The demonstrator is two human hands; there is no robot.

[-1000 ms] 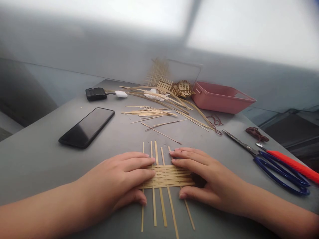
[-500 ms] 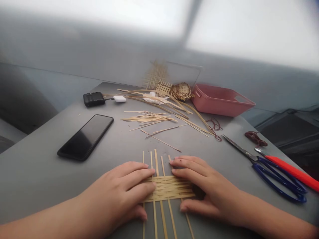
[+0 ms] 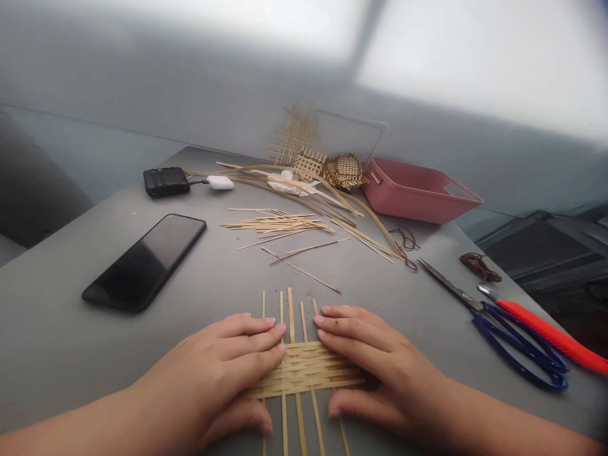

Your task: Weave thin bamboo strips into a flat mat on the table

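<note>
Head view: the woven mat is lying on the surface, ends under the left hand and right hand, fingers resting close together, thumbs apart, mat and hands now appearing slightly further left than before.

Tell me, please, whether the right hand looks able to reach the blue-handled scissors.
Probably yes: only bare tabletop shows between the right hand and the blue-handled scissors, though that hand rests on the woven mat.

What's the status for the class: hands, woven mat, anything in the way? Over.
Left hand, right hand on opposite ends of the woven mat. Strips jutting from its near and far edges. Scissors off right, nothing seen blocking.
</note>
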